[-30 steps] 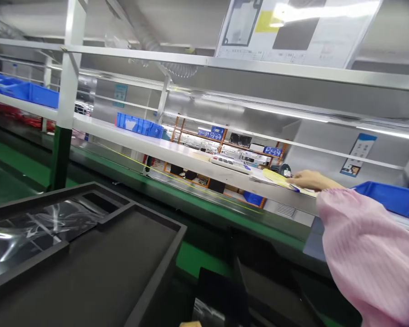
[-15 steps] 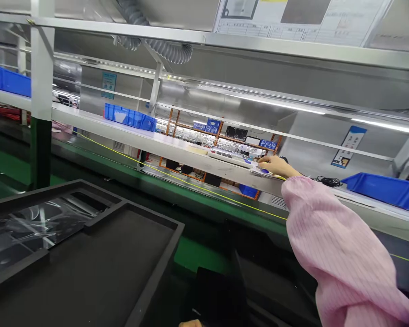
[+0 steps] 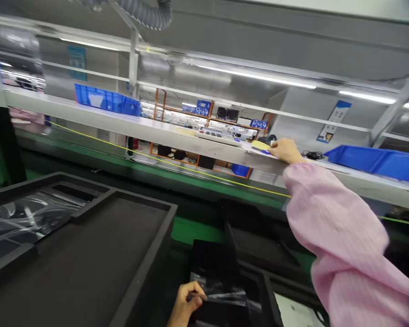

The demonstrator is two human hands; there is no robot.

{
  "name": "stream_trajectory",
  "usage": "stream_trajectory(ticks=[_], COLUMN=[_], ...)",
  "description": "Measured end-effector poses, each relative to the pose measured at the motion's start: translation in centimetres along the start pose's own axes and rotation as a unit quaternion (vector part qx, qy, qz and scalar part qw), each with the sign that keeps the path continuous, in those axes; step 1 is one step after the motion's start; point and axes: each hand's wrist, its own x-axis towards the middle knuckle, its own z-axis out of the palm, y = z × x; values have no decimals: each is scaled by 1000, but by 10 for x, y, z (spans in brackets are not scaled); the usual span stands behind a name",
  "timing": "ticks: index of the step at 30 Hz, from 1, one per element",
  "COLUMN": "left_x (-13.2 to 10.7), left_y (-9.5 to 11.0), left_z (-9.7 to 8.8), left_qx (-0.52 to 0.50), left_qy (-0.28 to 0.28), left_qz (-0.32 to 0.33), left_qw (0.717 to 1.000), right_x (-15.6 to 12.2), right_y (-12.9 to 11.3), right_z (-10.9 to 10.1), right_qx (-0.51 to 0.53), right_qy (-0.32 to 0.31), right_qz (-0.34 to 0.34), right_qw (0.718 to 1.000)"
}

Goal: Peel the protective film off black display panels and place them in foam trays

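1. Shelving dominates: the grey shelf runs across the whole view, with a thin yellow cord strung along below it and a green belt lower down.
2. At lower left lies the black tray, with crinkled clear wrapping in its far-left compartment.
3. The pink sleeve rises from the lower right corner to the shelf edge.
4. Two blue bins stand on the shelf, well apart: the right bin just beyond the sleeve and the left bin far along to the left.
5. The right hand rests on the shelf, its fingertips touching the yellow pad. I cannot tell whether it grips the pad or only lies against it.
6. The left hand, at the bottom edge, has thumb and fingers pinched together on the edge of the clear film, which lies over a dark object near the tray's right wall.
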Motion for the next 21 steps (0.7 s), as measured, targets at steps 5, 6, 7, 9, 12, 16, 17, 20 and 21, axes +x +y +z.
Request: stream_trajectory(ticks=[5, 6, 7, 9, 12, 16, 17, 20, 21], left_x=[-3, -4, -4, -4, -3, -6, -8, -18, -22], left_y=[0, 2, 4, 8, 14, 26, 30, 46, 52], left_z=[-1, -2, -2, -4, -4, 1, 3, 13, 17], left_qx=[0, 1, 1, 3, 6, -1, -4, -20, -30], left_qy=[-32, -37, -42, -51, -56, -61, -63, -73, -80], left_qz=[-5, -7, -8, -12, -19, -37, -36, -29, -26], left_qw=[999, 999, 999, 999, 998, 997, 997, 997, 996], right_x=[-24, -29, -34, -47, -83, -170, -196, -276, -299], right_y=[-13, -13, -11, -6, 0, 6, 7, 8, 6], right_z=[-5, -10, -15, -31, -62, -88, -86, -57, -43], right_qx=[-36, -46, -53, -34, 38, 94, 159, 365, 394], right_qy=[148, 170, 184, 228, 330, 411, 419, 286, 222], right_qz=[146, 156, 162, 158, 137, 111, 86, 156, 188], right_qw=[977, 972, 968, 960, 933, 900, 890, 872, 872])
